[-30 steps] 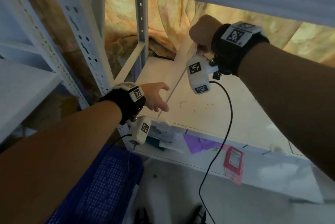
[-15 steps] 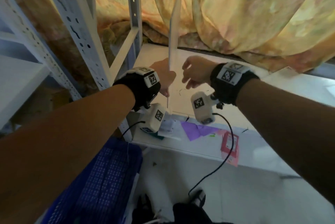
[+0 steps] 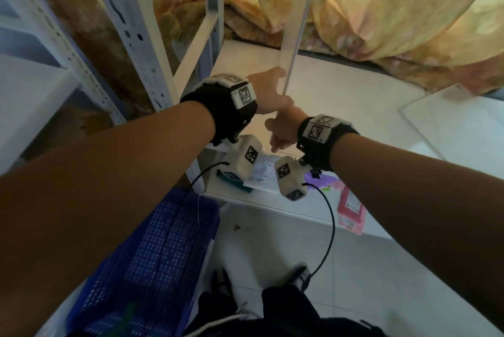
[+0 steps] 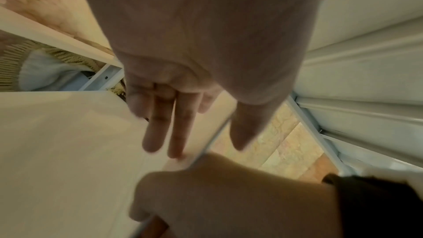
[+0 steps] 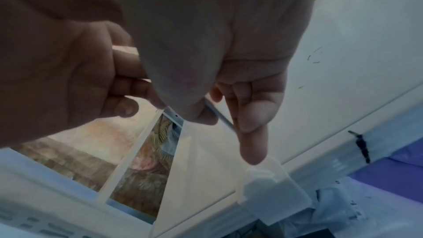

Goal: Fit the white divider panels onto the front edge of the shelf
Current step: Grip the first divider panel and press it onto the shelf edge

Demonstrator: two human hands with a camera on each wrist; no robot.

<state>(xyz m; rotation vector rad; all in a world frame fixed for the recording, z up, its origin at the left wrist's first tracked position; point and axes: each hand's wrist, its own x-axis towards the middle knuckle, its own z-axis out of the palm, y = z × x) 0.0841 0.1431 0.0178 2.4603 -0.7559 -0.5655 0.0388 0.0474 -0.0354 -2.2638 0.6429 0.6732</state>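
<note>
A long white divider panel (image 3: 293,31) stands almost upright over the white shelf (image 3: 368,124), near its left front corner. My left hand (image 3: 268,94) pinches the panel's lower part, with straight fingers (image 4: 160,124) on its face (image 4: 68,151) and the thumb on the other side. Just below, my right hand (image 3: 282,129) grips the panel's bottom end (image 5: 194,166) above the shelf's front edge (image 3: 272,201). A small white clip (image 5: 274,191) sits on that edge, under my right index finger (image 5: 251,142). Where the panel's bottom tip sits is hidden.
A grey perforated upright (image 3: 128,23) and a slanted brace (image 3: 196,45) stand at the left. A yellow curtain (image 3: 395,9) hangs behind. A flat white sheet (image 3: 450,124) lies on the shelf's right. Papers (image 3: 350,205) lie on the lower shelf, and a blue crate (image 3: 152,255) is below left.
The panel went from lying slanted on the shelf to standing nearly upright. My right hand came down from its far end to its bottom end, below my left hand.
</note>
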